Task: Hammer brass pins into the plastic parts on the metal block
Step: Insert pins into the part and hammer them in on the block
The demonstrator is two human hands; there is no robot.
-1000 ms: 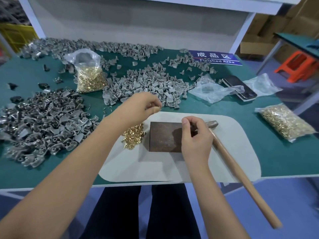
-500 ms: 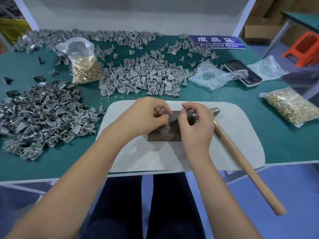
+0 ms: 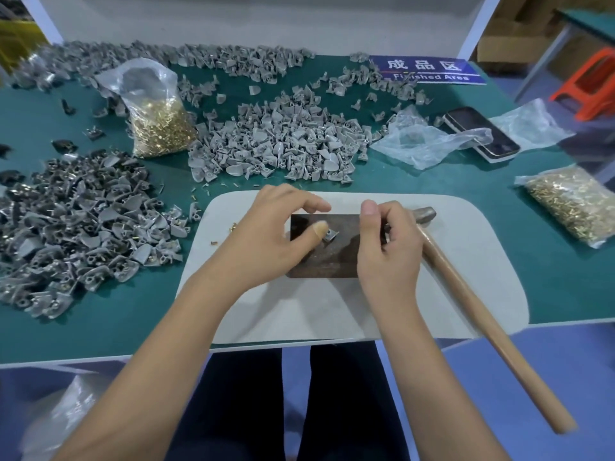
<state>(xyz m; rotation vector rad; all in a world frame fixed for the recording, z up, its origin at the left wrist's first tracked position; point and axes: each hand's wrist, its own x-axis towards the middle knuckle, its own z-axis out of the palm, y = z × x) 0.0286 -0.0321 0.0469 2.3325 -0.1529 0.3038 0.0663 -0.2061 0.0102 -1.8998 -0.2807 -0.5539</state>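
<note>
A dark metal block [image 3: 327, 261] lies on a white felt pad [image 3: 332, 311]. One small grey plastic part [image 3: 331, 235] sits on the block's top. My left hand [image 3: 266, 237] hovers over the block's left side, its thumb tip touching the part while the other fingers arch loosely above. My right hand [image 3: 386, 251] grips the wooden hammer [image 3: 466, 294] just below its steel head, and the handle sticks out past the table's front edge. A few loose brass pins [image 3: 214, 242] show left of my left hand; the rest of the pile is hidden under it.
Heaps of grey plastic parts [image 3: 283, 141] lie behind the pad, and darker ones with pins [image 3: 83, 221] to the left. Bags of brass pins stand at back left [image 3: 159, 128] and lie at right [image 3: 572, 204]. A phone [image 3: 482, 134] and empty bags [image 3: 426, 141] are at back right.
My left hand came from the heap behind the pad to the block and set a plastic part on it. Its fingers have now spread. My right hand stayed on the hammer.
</note>
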